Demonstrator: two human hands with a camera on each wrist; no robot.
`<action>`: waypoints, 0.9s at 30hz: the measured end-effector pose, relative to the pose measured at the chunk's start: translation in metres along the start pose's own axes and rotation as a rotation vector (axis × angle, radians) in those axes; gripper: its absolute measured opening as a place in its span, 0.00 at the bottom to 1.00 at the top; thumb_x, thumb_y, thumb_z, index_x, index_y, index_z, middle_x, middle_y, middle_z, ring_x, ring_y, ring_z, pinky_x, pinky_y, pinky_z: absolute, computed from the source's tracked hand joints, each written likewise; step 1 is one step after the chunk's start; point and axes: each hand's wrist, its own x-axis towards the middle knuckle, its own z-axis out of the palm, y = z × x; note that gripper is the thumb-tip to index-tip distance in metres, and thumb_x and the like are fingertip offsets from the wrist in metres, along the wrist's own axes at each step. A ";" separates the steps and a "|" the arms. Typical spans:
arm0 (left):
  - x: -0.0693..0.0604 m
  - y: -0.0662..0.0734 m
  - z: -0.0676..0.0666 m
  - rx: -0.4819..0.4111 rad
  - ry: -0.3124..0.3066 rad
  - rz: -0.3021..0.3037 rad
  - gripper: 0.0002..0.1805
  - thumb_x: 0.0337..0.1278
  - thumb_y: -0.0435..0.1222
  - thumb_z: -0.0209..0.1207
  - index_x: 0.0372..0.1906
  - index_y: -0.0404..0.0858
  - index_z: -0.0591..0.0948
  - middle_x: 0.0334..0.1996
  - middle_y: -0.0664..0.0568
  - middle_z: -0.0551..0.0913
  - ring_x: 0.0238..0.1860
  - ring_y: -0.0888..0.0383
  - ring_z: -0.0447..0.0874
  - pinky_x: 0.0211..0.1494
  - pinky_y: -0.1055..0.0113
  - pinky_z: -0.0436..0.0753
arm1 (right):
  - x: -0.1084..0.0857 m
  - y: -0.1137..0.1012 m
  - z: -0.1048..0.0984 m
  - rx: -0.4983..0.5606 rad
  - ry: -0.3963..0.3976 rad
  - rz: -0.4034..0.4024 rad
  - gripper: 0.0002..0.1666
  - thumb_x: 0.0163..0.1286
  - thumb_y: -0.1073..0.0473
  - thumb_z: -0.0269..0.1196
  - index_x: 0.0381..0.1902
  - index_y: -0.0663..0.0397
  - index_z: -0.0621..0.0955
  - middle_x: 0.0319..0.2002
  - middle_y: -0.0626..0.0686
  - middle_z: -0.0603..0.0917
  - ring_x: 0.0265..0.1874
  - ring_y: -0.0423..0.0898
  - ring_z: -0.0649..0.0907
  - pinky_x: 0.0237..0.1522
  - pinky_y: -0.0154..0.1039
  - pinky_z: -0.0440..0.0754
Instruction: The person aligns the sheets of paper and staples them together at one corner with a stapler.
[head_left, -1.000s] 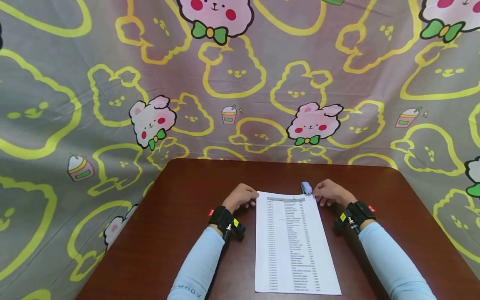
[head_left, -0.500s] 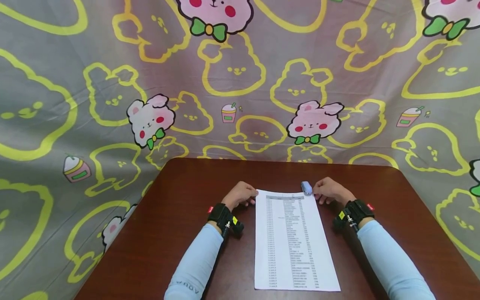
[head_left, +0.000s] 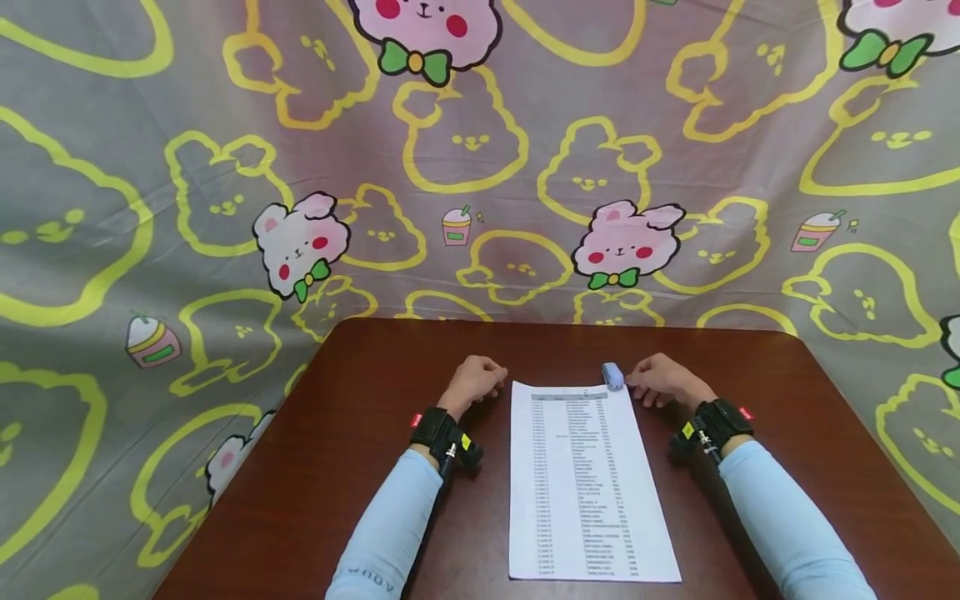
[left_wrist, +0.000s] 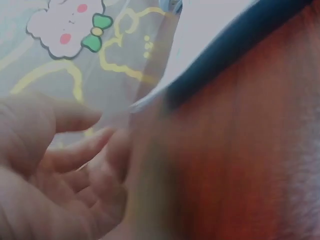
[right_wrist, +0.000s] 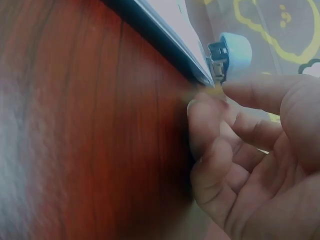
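A printed sheet stack [head_left: 581,492], white with table rows, lies on the brown table; its edge looks several sheets thick in the right wrist view. My left hand [head_left: 474,382] is just left of its far left corner, apart from it, fingers loosely curled around nothing. In the left wrist view a gap shows between the fingertips [left_wrist: 95,120] and the paper corner [left_wrist: 142,102]. My right hand [head_left: 663,381] is at the far right corner, thumb and forefinger slightly parted; whether they touch the paper is hard to see. A pale blue stapler [head_left: 612,376] sits at that corner.
The brown table [head_left: 360,467] extends around the paper on all sides. Behind it hangs a grey curtain [head_left: 517,192] with yellow outlines and cartoon bunnies. Both wrists carry black strapped cameras.
My left hand has let go of the paper's far left corner and moved slightly left. The right hand stays at its corner, and the stapler has not moved.
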 end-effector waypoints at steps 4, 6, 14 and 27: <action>-0.003 0.018 -0.004 0.071 0.118 0.104 0.12 0.66 0.45 0.54 0.40 0.42 0.81 0.31 0.50 0.84 0.31 0.55 0.82 0.32 0.65 0.75 | -0.002 0.001 -0.007 -0.006 0.012 -0.017 0.14 0.71 0.54 0.60 0.41 0.60 0.82 0.28 0.54 0.83 0.23 0.48 0.82 0.25 0.39 0.78; -0.005 0.029 -0.002 0.077 0.121 0.145 0.12 0.67 0.46 0.53 0.41 0.42 0.81 0.33 0.49 0.85 0.31 0.56 0.83 0.34 0.64 0.76 | -0.003 -0.001 -0.010 -0.009 0.007 -0.035 0.13 0.71 0.54 0.60 0.41 0.60 0.82 0.28 0.54 0.83 0.23 0.48 0.82 0.25 0.39 0.78; 0.001 0.073 0.034 0.141 0.041 0.253 0.15 0.69 0.46 0.53 0.50 0.42 0.81 0.39 0.51 0.84 0.38 0.56 0.82 0.39 0.64 0.78 | -0.003 -0.012 -0.022 -0.034 0.016 -0.094 0.14 0.71 0.53 0.61 0.38 0.59 0.82 0.28 0.53 0.81 0.21 0.48 0.79 0.21 0.36 0.71; 0.021 0.103 0.089 0.197 -0.211 0.205 0.16 0.70 0.45 0.53 0.50 0.39 0.82 0.40 0.46 0.86 0.37 0.56 0.83 0.38 0.65 0.78 | 0.001 -0.024 -0.023 -0.060 -0.045 -0.114 0.16 0.68 0.50 0.64 0.39 0.59 0.84 0.28 0.53 0.82 0.22 0.47 0.81 0.21 0.36 0.72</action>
